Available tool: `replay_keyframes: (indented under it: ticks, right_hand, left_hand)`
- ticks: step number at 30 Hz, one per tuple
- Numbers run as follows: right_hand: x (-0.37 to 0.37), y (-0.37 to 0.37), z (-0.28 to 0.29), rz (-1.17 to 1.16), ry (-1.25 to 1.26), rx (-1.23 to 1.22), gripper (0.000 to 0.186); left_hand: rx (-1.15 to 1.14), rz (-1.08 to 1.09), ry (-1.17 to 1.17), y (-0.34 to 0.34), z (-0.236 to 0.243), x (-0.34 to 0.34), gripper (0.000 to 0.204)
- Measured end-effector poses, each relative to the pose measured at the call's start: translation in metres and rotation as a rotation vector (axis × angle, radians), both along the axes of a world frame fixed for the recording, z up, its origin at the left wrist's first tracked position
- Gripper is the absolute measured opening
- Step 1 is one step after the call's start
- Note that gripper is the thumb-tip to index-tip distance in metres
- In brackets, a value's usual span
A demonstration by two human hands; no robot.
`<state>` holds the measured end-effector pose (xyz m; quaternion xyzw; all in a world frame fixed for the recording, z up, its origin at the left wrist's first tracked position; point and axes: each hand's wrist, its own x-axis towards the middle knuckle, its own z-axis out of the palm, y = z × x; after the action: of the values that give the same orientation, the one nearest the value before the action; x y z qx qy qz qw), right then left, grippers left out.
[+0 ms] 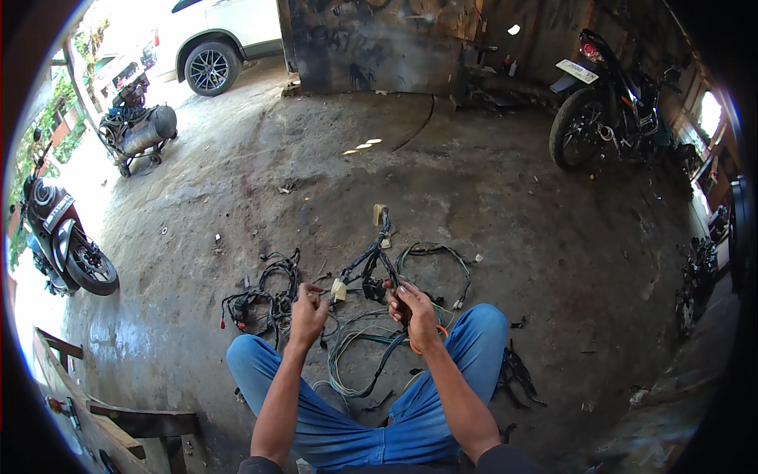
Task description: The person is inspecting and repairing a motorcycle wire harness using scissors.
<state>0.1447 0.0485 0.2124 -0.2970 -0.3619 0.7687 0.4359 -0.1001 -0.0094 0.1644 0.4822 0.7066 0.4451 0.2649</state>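
Note:
My right hand (416, 314) is closed round a black-wrapped wiring harness (369, 257), which rises away from me to a pale connector (380, 213) at its far end. To its left, my left hand (308, 317) is closed, fingertips curled together; whatever is in them is too small to make out. A cream-white connector (339, 290) hangs on a branch of the harness just right of those fingers. Loops of green and yellow wires (341, 359) lie on the floor between my knees.
A tangled black harness (276, 296) lies left of my hands, and a green wire loop (466, 276) lies to the right. Black scraps (517, 371) sit beside my right knee. Around stand motorcycles (588, 118), a compressor (146, 130), a white car (237, 35) and a wooden bench (95, 411).

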Motion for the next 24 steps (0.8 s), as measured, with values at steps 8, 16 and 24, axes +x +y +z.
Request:
replay_keyframes:
  ticks: [8, 16, 24]
  right_hand:
    - [-0.002, 0.006, -0.016, -0.001, -0.016, -0.041, 0.031]
    - [0.007, 0.008, -0.029, -0.054, -0.039, -0.06, 0.031]
    - [-0.002, 0.005, -0.027, -0.064, -0.036, -0.049, 0.03]
  left_hand:
    - [-0.084, -0.24, -0.068, 0.001, -0.038, 0.05, 0.035]
    - [0.149, 0.129, 0.031, 0.026, -0.003, 0.016, 0.009]
    - [0.327, 0.358, -0.038, 0.015, -0.004, -0.044, 0.019]
